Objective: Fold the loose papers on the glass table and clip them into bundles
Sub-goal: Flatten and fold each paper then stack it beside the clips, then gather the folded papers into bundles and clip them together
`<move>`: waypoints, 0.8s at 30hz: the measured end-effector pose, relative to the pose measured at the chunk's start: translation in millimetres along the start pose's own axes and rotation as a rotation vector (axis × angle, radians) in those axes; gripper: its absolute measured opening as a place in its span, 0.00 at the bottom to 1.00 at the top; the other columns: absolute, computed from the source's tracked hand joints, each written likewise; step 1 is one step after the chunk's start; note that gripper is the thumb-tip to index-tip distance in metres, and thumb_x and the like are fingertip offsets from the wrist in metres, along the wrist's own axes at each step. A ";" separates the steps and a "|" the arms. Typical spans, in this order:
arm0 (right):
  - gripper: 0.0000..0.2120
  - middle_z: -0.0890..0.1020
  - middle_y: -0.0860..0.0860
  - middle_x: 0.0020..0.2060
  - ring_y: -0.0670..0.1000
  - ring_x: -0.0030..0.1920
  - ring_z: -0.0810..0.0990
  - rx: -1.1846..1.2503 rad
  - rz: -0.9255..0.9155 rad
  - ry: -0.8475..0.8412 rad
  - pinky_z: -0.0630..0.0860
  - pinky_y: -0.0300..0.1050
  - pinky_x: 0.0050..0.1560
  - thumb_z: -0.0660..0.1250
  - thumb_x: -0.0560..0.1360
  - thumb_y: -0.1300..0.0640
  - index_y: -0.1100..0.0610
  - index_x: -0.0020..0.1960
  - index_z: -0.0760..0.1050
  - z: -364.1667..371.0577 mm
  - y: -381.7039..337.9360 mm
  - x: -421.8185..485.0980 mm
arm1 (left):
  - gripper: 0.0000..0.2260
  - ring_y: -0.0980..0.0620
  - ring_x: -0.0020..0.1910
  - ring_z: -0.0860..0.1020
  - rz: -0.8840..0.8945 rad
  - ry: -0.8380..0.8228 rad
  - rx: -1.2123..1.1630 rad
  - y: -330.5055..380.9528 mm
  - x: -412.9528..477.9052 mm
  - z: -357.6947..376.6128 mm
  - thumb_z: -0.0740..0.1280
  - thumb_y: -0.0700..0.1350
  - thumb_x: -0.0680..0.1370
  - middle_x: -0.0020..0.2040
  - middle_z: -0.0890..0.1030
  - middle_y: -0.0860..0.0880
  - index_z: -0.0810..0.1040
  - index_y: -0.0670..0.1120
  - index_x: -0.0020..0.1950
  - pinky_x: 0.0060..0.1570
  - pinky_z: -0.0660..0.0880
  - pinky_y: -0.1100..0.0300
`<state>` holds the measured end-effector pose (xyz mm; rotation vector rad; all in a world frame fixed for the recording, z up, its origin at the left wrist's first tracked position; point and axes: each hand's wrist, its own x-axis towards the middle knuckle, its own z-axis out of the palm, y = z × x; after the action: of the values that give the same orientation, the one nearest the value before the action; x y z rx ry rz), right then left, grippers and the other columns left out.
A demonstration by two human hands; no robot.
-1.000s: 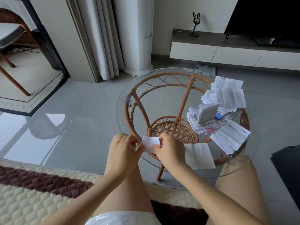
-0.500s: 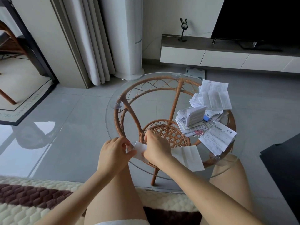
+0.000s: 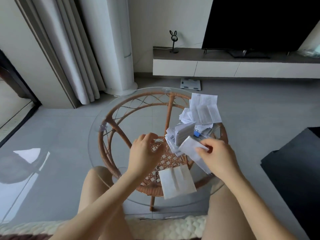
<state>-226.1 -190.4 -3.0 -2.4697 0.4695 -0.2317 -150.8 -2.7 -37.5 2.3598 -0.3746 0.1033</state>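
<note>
Head view: right hand fingers pinch a light, floppy slip beside the pile, left hand loosely curled, empty; the slip's crease looks the firmest hold.

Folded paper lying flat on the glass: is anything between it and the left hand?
Nothing visible. The folded paper lies uncovered on the glass table, just nearer the person than the left hand. The right hand pinches a smaller paper off to the side.
</note>
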 end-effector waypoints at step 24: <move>0.06 0.81 0.49 0.35 0.53 0.38 0.78 0.120 0.102 -0.133 0.70 0.41 0.34 0.65 0.74 0.61 0.54 0.39 0.78 -35.2 63.3 41.6 | 0.28 0.51 0.48 0.73 -0.228 -0.636 0.447 51.0 116.2 73.0 0.76 0.53 0.69 0.48 0.74 0.50 0.72 0.44 0.64 0.53 0.73 0.59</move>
<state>-214.8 -272.8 -10.3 -2.3189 0.5075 -0.0514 -57.5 -115.5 -35.9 2.8202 -0.4051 -0.7584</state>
